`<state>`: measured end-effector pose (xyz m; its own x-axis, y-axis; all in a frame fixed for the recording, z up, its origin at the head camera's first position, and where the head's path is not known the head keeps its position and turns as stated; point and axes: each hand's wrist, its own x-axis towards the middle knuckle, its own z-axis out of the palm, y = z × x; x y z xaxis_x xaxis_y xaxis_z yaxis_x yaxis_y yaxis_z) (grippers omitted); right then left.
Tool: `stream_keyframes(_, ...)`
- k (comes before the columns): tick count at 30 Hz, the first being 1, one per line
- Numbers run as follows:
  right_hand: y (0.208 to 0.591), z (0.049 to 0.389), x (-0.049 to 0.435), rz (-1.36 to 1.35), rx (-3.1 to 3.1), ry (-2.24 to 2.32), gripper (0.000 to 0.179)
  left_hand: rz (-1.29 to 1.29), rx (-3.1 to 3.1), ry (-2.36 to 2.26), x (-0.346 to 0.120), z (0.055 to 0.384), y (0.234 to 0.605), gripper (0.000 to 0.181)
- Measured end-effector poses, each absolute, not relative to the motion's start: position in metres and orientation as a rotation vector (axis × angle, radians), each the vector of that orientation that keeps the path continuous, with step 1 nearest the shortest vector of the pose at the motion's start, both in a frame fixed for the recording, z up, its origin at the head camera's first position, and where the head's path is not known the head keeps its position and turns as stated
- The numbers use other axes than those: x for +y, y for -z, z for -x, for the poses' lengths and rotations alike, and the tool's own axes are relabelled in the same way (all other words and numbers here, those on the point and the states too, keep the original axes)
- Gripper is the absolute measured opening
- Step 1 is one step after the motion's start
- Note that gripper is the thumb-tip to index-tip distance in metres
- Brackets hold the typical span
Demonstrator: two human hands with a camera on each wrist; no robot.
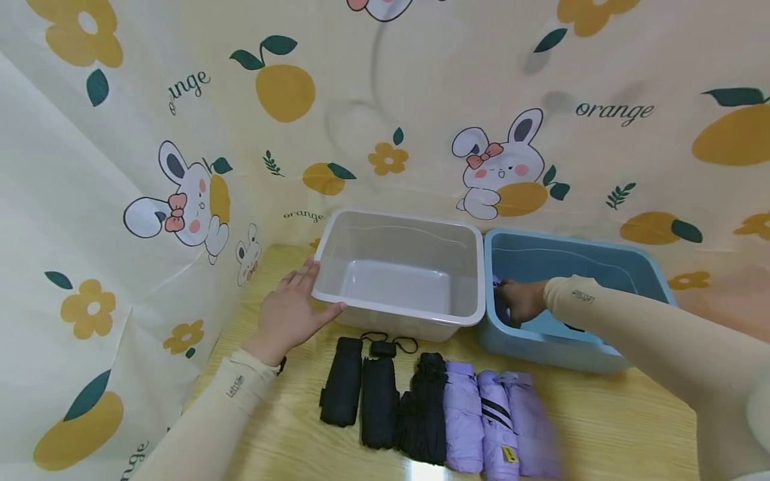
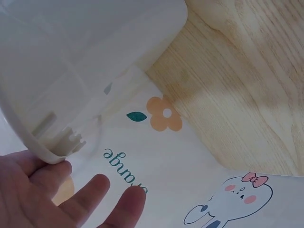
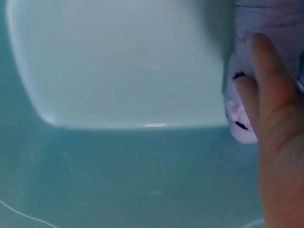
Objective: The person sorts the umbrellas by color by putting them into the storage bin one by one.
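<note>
Your right hand (image 1: 526, 300) is down inside the blue bin (image 1: 541, 347), at its left end, with the forearm crossing over the bin from the right. The right wrist view shows a lilac folded umbrella (image 3: 285, 33) lying in there, directly under your fingers; the thumb and a finger rest on its fabric. The rest of that hand is out of sight, so you cannot tell from here whether it closes around the umbrella or only touches it. The umbrella lies along the bin's left side, and the floor of the bin shows to one side of it.

Your left hand (image 1: 287, 317) is spread wide at the left end of the whitish bin (image 1: 391, 234), fingertips touching the rim and thumb reaching along the near side. This bin stands just left of the blue one.

On the near side of the bins, a row of folded umbrellas lies on the wooden surface (image 1: 613, 434), between your forearms. From left to right you have two smooth black umbrellas (image 1: 379, 407), a ruffled black umbrella (image 1: 426, 407), a plain lilac umbrella (image 1: 463, 421), a black-striped lilac umbrella (image 1: 498, 417) with a yellow label, and a blurred lilac umbrella (image 1: 532, 427).
</note>
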<state>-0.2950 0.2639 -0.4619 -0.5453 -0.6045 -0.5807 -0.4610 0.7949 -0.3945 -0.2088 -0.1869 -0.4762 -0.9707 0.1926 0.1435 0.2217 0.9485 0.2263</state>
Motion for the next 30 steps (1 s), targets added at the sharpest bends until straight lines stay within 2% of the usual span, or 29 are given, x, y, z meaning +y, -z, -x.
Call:
stream_keyframes(6, 0.446, 0.276, 0.278, 0.556, 2.273, 0.357, 0.081, 0.363, -3.013, 0.386, -0.181, 0.203, 0.47, 0.102)
stream_keyframes(8, 0.441, 0.269, 0.287, 0.522, 2.372, 0.353, 0.091, 0.369, -3.013, 0.404, -0.178, 0.202, 0.47, 0.103)
stream_keyframes(14, 0.402, 0.241, 0.301, 0.424, 2.604, 0.475, 0.096, 0.364, -3.038, 0.429, -0.177, 0.202, 0.474, 0.105)
stream_keyframes(20, 0.356, 0.19, 0.308, 0.437, 2.662, 0.589, 0.101, 0.363, -3.031, 0.46, -0.183, 0.206, 0.474, 0.103)
stream_keyframes(30, 0.337, 0.102, 0.318, 0.569, 2.677, 0.708, 0.094, 0.382, -3.041, 0.539, -0.19, 0.205, 0.469, 0.107)
